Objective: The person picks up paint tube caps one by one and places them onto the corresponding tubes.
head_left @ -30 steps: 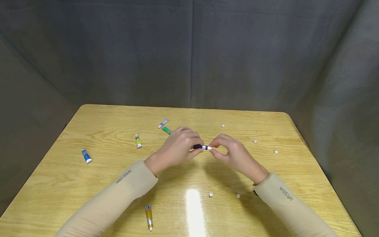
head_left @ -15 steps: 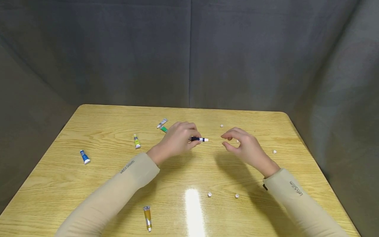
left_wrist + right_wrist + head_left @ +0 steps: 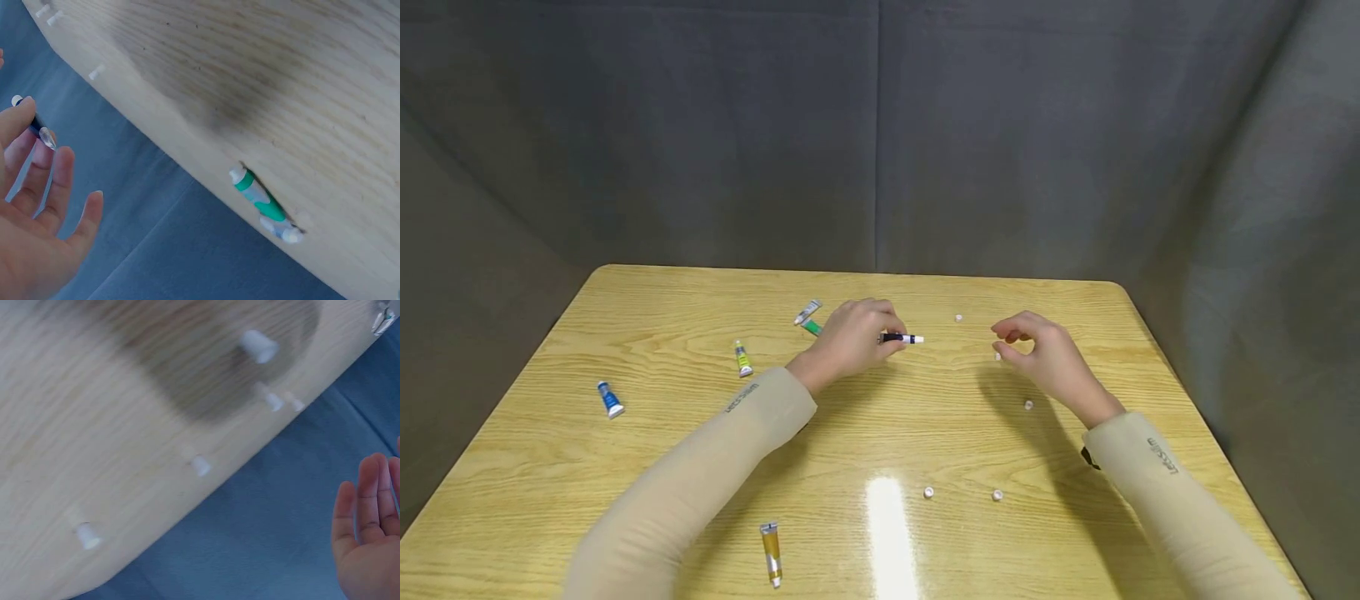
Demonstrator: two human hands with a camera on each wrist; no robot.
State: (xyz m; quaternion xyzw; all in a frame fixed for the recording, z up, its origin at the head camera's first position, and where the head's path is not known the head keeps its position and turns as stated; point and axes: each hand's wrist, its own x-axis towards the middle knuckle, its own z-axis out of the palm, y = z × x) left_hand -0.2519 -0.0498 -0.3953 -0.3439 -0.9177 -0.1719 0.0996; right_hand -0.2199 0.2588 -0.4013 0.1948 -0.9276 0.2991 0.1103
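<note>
My left hand (image 3: 857, 333) pinches a small navy paint tube (image 3: 895, 337) between thumb and fingers above the table. The tube's white tip points right. In the left wrist view the same paint tube (image 3: 36, 122) shows between the thumb and forefinger, its crimped end toward the palm. My right hand (image 3: 1052, 354) is to the right, thumb and forefinger apart, with nothing between them. A small white cap (image 3: 1028, 405) shows just below that hand. In the right wrist view this cap (image 3: 258, 347) looks large and blurred, and the right hand's fingers (image 3: 369, 494) are straight.
Other white caps (image 3: 928, 492) are scattered over the right part of the wooden table (image 3: 820, 467). Toward the left lie a blue tube (image 3: 611, 400) and a yellow tube (image 3: 742, 358). Green (image 3: 812, 327) and silver-white (image 3: 807, 312) tubes lie behind my left hand; a gold tube (image 3: 772, 554) is in front.
My right hand has come off the navy tube's tip and moved right. A white cap now shows below it where none was before. My left hand has moved slightly farther back with the tube.
</note>
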